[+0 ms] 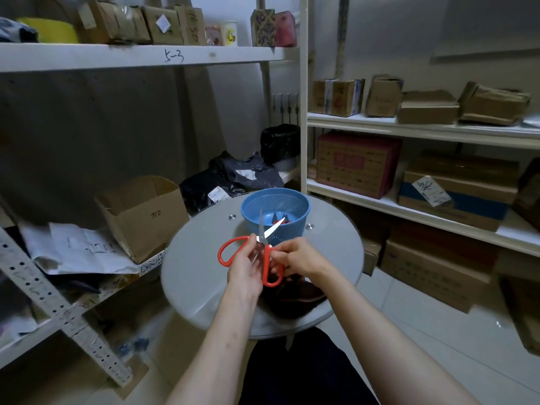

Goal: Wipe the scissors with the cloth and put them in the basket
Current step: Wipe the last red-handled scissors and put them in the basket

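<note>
Red-handled scissors point(233, 248) with their blades spread are held above the round grey table point(201, 276), blade tips pointing toward the blue basket point(301, 210). My left hand point(244, 266) grips them near the pivot. My right hand point(298, 257) holds the right handle loop. A dark brown cloth point(295, 299) lies on the table under my hands. The basket stands at the table's far side with dark and red items inside.
An open cardboard box point(143, 214) and papers lie on the low shelf at left. Dark plastic bags point(233, 176) sit behind the table. Shelves with cardboard boxes point(356, 165) fill the right wall. A perforated metal bar point(58, 305) leans at lower left.
</note>
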